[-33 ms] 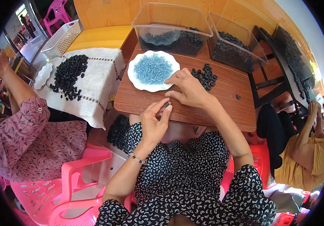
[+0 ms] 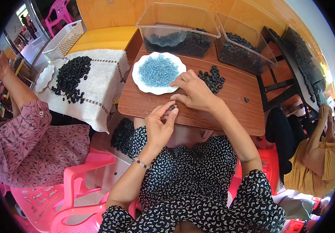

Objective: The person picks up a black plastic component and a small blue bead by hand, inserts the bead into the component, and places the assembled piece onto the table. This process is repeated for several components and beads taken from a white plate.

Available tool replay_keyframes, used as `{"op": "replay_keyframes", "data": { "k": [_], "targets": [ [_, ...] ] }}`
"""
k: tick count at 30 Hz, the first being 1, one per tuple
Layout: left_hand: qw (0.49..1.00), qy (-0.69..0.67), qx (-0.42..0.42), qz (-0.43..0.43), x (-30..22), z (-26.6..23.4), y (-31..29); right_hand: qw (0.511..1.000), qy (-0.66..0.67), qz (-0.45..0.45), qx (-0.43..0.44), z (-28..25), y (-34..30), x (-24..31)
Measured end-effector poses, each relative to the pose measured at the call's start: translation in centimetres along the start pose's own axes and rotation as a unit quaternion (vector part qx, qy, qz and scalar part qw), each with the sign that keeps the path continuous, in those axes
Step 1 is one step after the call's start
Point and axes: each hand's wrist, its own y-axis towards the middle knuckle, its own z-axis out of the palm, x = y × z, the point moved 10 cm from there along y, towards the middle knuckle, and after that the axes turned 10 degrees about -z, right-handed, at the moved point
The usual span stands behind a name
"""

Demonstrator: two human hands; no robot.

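My left hand point(image 2: 159, 126) is over the near edge of the brown wooden table point(image 2: 144, 103). Its thumb and fingers pinch a small black piece point(image 2: 172, 107), rubber-like and mostly covered by the fingertips. My right hand point(image 2: 194, 91) hovers by a white scalloped plate point(image 2: 159, 90), index fingertip at the rim and thumb apart; nothing shows between them. Many small clear-blue pieces point(image 2: 157, 70) fill that plate. A loose pile of black ring-shaped pieces point(image 2: 213, 80) lies just beyond my right hand. One black piece point(image 2: 246, 99) sits alone farther right.
Two clear plastic bins point(image 2: 177, 29) with black pieces stand at the table's back. On the left, a cloth-covered table point(image 2: 97, 85) bears a black heap point(image 2: 72, 75). People sit at both sides: one in a pink patterned top point(image 2: 31, 139), one in yellow point(image 2: 311, 171).
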Motion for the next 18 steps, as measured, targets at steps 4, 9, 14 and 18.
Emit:
{"op": "replay_keyframes", "data": {
  "k": [4, 9, 14, 18],
  "targets": [
    [0.999, -0.027, -0.002, -0.023, 0.9, -0.1, 0.3, 0.999, -0.029, -0.020, 0.032, 1.2, 0.3, -0.4],
    [0.986, -0.133, 0.017, -0.098, 2.7, -0.2, 0.7, 0.997, -0.051, -0.014, 0.053, 1.6, 0.7, -0.5],
    [0.971, -0.196, 0.013, -0.139, 3.2, -0.2, 0.7, 0.996, -0.055, -0.025, 0.061, 1.8, 1.1, -0.5],
    [0.973, -0.185, 0.002, -0.137, 3.3, -0.5, 0.7, 0.997, -0.058, -0.014, 0.039, 1.3, 1.2, -0.6]
  ]
}}
